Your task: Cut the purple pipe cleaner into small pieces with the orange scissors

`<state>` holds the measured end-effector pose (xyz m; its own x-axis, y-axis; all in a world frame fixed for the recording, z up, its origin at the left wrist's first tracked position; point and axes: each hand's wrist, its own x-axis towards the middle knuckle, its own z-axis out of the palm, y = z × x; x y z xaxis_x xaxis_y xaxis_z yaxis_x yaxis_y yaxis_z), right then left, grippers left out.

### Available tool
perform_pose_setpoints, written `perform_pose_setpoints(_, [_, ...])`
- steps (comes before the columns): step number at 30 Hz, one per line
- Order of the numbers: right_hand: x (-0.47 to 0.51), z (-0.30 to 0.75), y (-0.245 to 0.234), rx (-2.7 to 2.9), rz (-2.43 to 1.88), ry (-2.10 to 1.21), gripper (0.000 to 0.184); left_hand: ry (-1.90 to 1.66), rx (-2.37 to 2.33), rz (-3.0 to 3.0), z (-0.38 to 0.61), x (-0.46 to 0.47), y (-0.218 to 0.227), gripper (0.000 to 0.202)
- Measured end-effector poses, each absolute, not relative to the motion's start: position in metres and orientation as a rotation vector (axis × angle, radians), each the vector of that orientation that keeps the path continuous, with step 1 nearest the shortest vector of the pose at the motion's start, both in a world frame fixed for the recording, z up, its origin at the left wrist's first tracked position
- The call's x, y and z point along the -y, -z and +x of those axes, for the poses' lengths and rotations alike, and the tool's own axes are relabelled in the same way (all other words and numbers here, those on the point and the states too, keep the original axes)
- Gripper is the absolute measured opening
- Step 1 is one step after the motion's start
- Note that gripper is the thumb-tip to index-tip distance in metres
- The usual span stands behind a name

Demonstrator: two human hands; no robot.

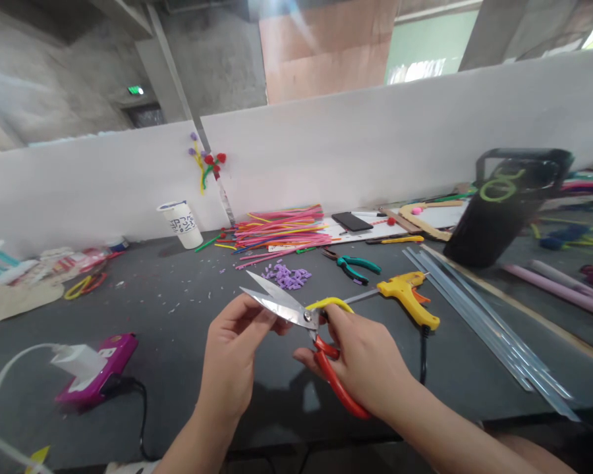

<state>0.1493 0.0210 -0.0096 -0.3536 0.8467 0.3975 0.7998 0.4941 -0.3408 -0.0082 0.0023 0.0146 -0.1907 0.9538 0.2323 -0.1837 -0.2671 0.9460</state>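
My right hand [366, 359] is wrapped round the red and yellow handles of a pair of scissors [296, 313], whose steel blades stand apart and point left. My left hand [237, 336] is beside the blades, its fingers pinched together under the lower blade; what they hold, if anything, is too small to name. Both hands hover above the dark grey table [178, 329]. A small heap of purple cut pieces [286, 275] lies just beyond the blade tips.
A yellow glue gun [409, 297] and green-handled pliers [356, 266] lie right of the scissors. Behind are pink and yellow pipe cleaners [281, 230], a paper cup [180, 224] and a black container [504, 207]. Clear glue sticks [484, 316] run at right, a magenta phone [99, 368] on a charger at left.
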Motion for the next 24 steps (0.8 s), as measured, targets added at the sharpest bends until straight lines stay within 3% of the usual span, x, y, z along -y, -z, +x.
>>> perform_pose_setpoints(24, [-0.0220, 0.1480, 0.0108, 2.237, -1.348, -0.145, 0.048, -1.563, -1.028, 1.180, -0.0102, -0.0031, -0.0144, 0.006])
